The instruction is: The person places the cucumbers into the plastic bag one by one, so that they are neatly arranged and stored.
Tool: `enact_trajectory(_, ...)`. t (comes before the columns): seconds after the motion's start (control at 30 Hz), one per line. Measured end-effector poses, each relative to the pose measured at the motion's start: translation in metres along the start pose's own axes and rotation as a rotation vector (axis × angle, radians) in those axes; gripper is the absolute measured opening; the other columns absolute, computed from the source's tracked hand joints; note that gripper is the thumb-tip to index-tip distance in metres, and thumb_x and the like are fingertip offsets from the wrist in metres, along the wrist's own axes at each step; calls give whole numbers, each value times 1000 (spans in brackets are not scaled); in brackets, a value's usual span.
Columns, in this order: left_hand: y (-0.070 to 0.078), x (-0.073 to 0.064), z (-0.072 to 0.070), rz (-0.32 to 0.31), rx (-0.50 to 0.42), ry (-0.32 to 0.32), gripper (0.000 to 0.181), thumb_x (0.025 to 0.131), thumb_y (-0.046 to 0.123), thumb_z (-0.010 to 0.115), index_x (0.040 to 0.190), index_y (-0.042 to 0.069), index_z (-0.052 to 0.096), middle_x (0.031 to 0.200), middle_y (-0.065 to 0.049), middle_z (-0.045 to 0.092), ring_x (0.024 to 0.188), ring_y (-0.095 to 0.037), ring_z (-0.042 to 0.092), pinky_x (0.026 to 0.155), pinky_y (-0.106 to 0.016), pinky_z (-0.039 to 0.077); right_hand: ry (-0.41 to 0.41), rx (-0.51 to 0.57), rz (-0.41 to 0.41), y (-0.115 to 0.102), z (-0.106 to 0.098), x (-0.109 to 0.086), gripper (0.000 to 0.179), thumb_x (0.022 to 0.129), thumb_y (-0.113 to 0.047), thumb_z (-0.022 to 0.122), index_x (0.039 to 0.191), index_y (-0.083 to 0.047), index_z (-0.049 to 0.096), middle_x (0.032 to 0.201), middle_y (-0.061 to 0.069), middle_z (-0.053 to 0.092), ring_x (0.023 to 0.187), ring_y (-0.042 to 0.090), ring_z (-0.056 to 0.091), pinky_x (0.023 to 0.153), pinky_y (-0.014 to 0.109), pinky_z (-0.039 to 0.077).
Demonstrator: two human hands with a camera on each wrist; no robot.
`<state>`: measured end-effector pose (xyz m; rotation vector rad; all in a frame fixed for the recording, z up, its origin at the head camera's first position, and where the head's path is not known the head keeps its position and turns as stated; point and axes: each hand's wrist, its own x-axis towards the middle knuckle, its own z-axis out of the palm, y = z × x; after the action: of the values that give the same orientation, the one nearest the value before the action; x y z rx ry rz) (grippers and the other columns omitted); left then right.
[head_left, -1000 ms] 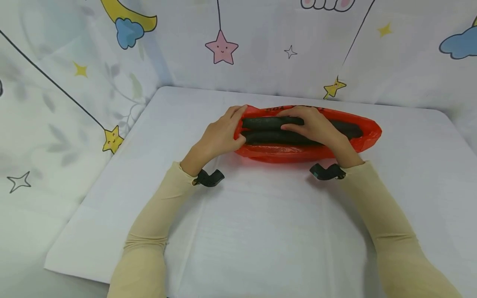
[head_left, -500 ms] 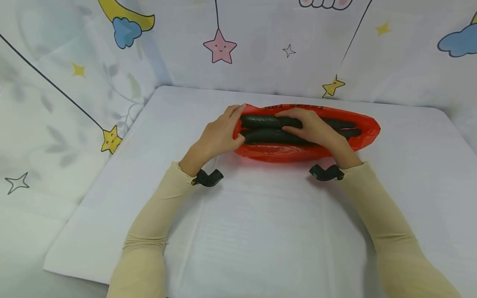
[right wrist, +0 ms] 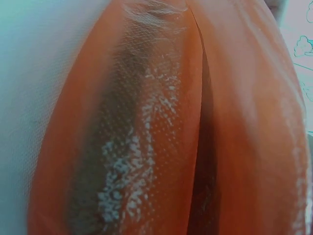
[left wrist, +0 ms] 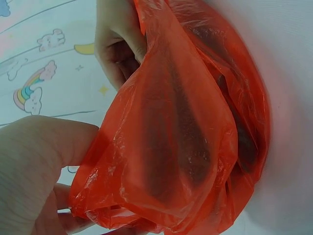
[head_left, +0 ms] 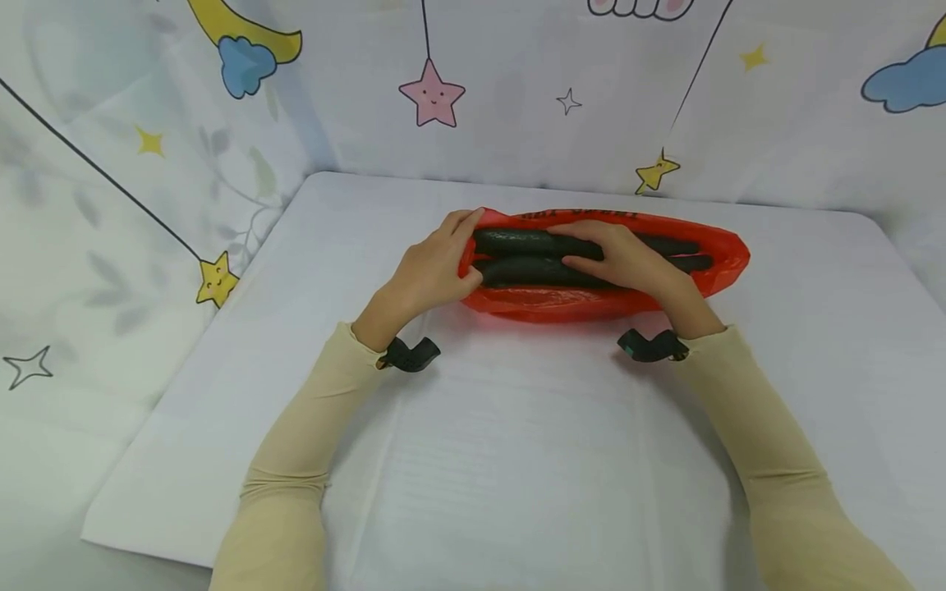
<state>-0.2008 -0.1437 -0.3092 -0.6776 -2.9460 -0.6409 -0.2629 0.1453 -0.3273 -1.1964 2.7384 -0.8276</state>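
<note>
A red plastic bag [head_left: 562, 305] lies lengthwise near the table's back edge, its mouth spread upward. Inside it, two dark green cucumbers [head_left: 517, 272] rest side by side. My left hand [head_left: 436, 263] holds the bag's left end between thumb and fingers, as the left wrist view also shows. My right hand [head_left: 628, 258] reaches into the opening and grips the farther cucumber [head_left: 513, 240] near its middle, thumb on the near side. In the right wrist view, the bag's film [right wrist: 244, 122] fills most of the picture and a cucumber shows dimly through it.
A white table [head_left: 502, 460] carries the bag. Behind it hangs a pale cloth [head_left: 502, 148] printed with stars, clouds and a moon. Black curved devices [head_left: 412, 355] are strapped at both wrists.
Toward the bag's right end, the cucumbers have shifted, and two separate tips now show there. My right hand has turned slightly with its thumb closer to the cucumber. The left hand stays put.
</note>
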Motion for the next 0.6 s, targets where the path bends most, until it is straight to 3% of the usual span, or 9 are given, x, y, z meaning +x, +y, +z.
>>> enact_trajectory(0.2, -1, 1, 0, 2, -7, 3, 76, 86, 16, 58, 154, 7, 26, 153, -13, 32, 118, -28, 53, 78, -41, 57, 1, -3, 14, 0, -3, -4, 52, 89, -10, 69, 139, -5, 53, 137, 15, 55, 127, 31, 49, 105, 52, 39)
enact_trajectory(0.6, -2, -1, 1, 11, -13, 13, 75, 86, 16, 57, 154, 11, 25, 152, -13, 33, 115, -29, 54, 73, -39, 56, 21, 6, 13, 0, -6, -13, 51, 89, -10, 70, 137, -5, 55, 135, 16, 56, 127, 33, 48, 104, 54, 39)
